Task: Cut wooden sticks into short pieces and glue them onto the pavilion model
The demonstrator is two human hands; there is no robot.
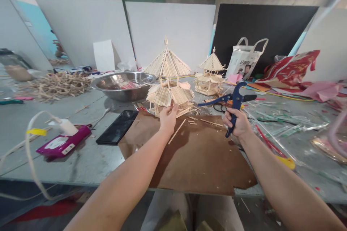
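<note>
A two-tiered pagoda model (168, 61) built of thin wooden sticks stands upright at the far edge of a brown board (206, 151). With fingers drawn together, my left hand (167, 117) grips the front of its lower tier; the fingertips are partly hidden, so a small stick between them could escape my sight. My right hand (238, 121) is wrapped round the handle of a blue pipe cutter (237, 97), raised above the board's right side, apart from the model. Loose thin sticks (177, 131) and short cut pieces (192, 122) lie on the board.
Behind stands a smaller stick pagoda (210, 74). Leftward are a metal basin (123, 94), a black phone (118, 127), a purple power strip (63, 142) with a looping cable, and a stick pile (58, 85). Clear plastic strips (292, 122) and a white bag (244, 59) occupy the right.
</note>
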